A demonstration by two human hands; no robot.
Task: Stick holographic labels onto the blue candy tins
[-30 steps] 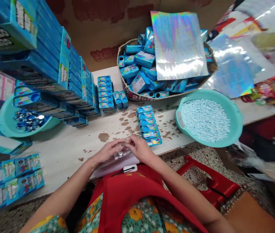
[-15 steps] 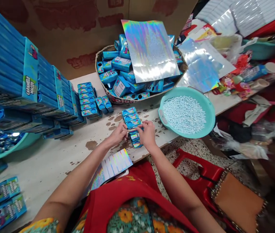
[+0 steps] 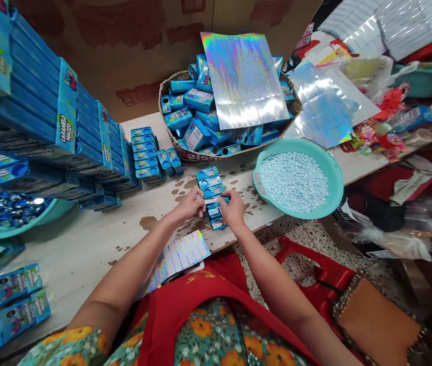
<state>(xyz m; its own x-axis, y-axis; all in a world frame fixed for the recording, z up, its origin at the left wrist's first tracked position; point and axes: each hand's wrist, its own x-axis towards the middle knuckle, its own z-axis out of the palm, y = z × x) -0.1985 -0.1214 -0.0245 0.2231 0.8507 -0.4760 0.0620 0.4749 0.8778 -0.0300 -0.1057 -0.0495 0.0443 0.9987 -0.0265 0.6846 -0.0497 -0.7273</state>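
Observation:
Several small blue candy boxes (image 3: 213,190) stand in a short row at the table's front, their ends with round openings facing up. Across the row, between my fingertips, lies a narrow shiny sticker strip (image 3: 211,201). My left hand (image 3: 192,203) is closed, pinching the strip's left end. At its other end, my right hand (image 3: 233,207) pinches it between thumb and fingers, close against the boxes. My fingers partly cover the middle boxes. Just below, a holographic sticker sheet (image 3: 185,252) with cut strips lies at the table edge.
A cardboard tray (image 3: 200,158) of loose blue boxes stands behind, a holographic sheet (image 3: 248,76) on top. On the right is a turquoise basin (image 3: 337,178) of pale candies. Tall box stacks (image 3: 44,101) and a second basin (image 3: 53,212) fill the left. A red stool (image 3: 326,269) stands below.
The view has shifted slightly, so the table's contents appear farther right. Both hands stay at the row, and the strip now sits lower against the box tops.

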